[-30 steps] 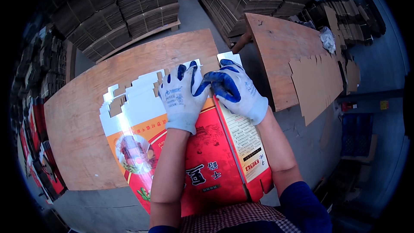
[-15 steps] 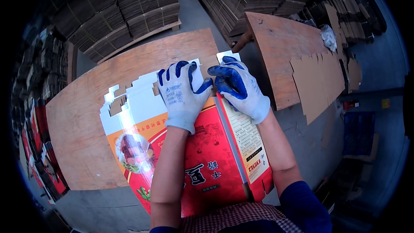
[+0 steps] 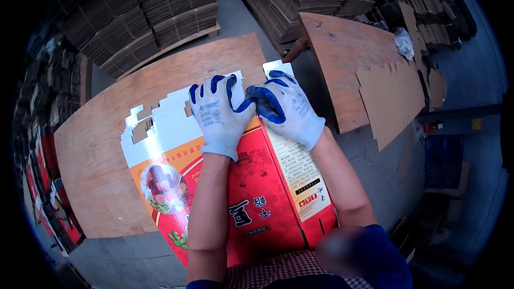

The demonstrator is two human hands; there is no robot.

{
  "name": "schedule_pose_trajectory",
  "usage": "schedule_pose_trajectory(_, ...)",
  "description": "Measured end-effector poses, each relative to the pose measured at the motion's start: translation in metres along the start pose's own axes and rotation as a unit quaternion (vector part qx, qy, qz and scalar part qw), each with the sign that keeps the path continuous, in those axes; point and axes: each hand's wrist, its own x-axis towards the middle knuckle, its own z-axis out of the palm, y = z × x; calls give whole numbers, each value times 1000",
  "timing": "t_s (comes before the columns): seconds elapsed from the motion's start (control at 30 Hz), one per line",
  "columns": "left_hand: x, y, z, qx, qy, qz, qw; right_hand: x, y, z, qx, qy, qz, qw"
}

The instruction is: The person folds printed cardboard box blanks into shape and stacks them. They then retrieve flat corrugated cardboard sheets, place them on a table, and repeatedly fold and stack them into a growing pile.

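Observation:
A flat printed carton (image 3: 262, 182), red and orange with white flaps along its far end, lies before me, its near end by my checked apron. My left hand (image 3: 217, 109), in a white glove with blue coating, rests on the far flaps with fingers spread and thumb reaching right. Just beside that thumb, my right hand (image 3: 286, 104), gloved alike, is closed with curled fingers over the seam between the red panel and the cream side panel (image 3: 300, 176). What its fingers grip, if anything, is hidden. Both hands touch the carton.
Under the carton is a wooden table (image 3: 101, 182). A second wooden board (image 3: 342, 48) at the right carries a brown cardboard sheet (image 3: 393, 99) and crumpled plastic (image 3: 404, 43). Bundled cardboard stacks (image 3: 182, 10) stand behind; more printed sheets (image 3: 61, 203) are piled at left.
My right hand has moved left, close to my left thumb. The side panel has come with it, and the grey strip between it and the red panel no longer shows.

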Motion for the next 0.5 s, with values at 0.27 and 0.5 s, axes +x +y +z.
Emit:
schedule_pose_trajectory(0.27, -4, -23, -6, -129, -97, 51, 986, 3, 1, 8, -73, 4, -8, 997)
schedule_pose_trajectory(0.5, -13, -14, -8, -13, -85, 111, 990, 4, 0, 14, -131, 53, 49, 989)
